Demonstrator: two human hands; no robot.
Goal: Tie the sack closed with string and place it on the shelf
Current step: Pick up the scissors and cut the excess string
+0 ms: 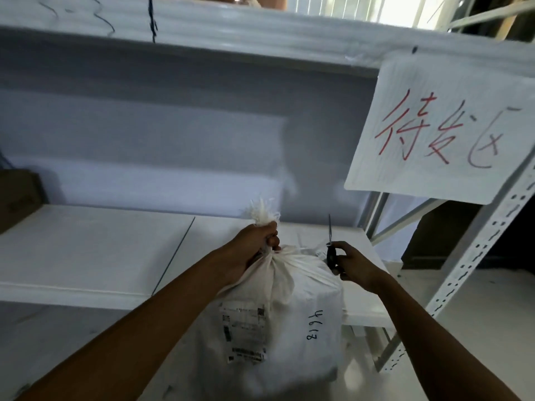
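Note:
A white woven sack point(292, 322) hangs in front of the white shelf board point(95, 250), its neck gathered and bound. It bears a shipping label and black handwritten digits. My left hand point(254, 244) is clenched around the neck just under the frayed top tuft point(262, 214) and carries the sack. My right hand point(351, 266) is beside the sack's right shoulder and holds black-handled scissors point(330, 247), blades pointing up. A thin pale string end point(314, 246) runs from the neck toward the scissors.
An upper shelf point(202, 33) spans overhead. A paper sign point(443, 125) with red writing hangs at the right. The perforated metal upright point(474, 261) slants along the right side. A brown cardboard box point(17, 198) sits at the shelf's far left.

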